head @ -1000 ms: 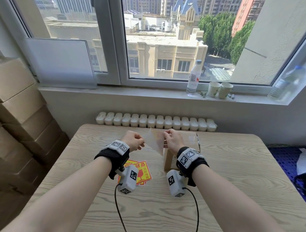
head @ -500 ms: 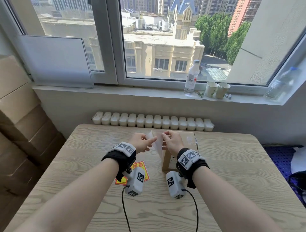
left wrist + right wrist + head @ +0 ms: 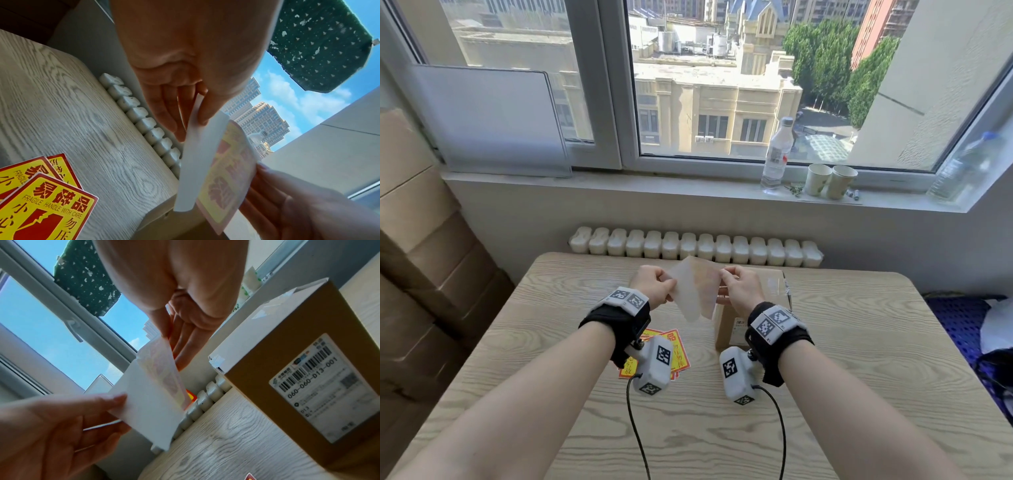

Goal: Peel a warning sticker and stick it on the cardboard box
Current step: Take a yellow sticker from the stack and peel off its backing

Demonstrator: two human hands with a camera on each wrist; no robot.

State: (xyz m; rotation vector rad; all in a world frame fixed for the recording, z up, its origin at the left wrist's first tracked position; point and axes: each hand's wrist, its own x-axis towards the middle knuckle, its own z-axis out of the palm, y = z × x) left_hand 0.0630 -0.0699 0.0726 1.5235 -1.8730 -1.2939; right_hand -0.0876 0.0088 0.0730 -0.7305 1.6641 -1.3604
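Observation:
In the head view my left hand pinches the white backing sheet and my right hand pinches the warning sticker, both held up above the table. The two layers are partly split apart. From the left wrist, fingers grip the backing sheet beside the yellow-red sticker. The right wrist view has the sticker pinched at its top corner. The cardboard box stands just under my right hand, its barcode label facing me.
A small pile of spare fragile stickers lies on the wooden table under my left wrist. A bottle and two paper cups stand on the windowsill. Stacked cartons fill the left side.
Half a second ago my hands were close together on the sheet. They have drawn apart since, and the white backing now hangs separated from the sticker.

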